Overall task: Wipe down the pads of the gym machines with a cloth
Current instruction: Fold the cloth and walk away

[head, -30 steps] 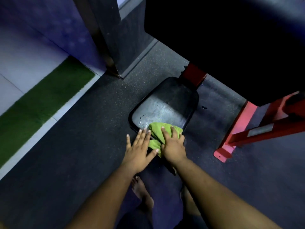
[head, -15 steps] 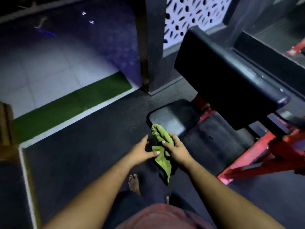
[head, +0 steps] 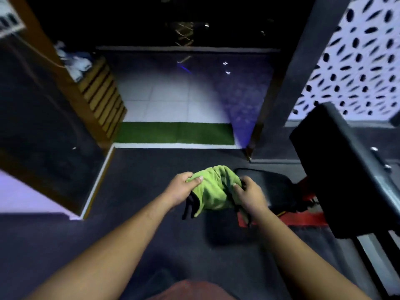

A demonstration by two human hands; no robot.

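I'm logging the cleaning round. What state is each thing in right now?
Cloth: bunched, held up off the pads between both hands.
Left hand: grip on the cloth's left edge.
Right hand: grip on the cloth's right side.
Low pad: flat near the floor, untouched.
Big pad: tilted, untouched.

2 hands (head: pixel 180 187), 1 cloth (head: pixel 213 189), 2 pads (head: pixel 344 169).

Two bare forearms, no sleeves, left hand (head: pixel 180 187), right hand (head: pixel 251 197), reddish garment (head: pixel 190 291), prob. shorts
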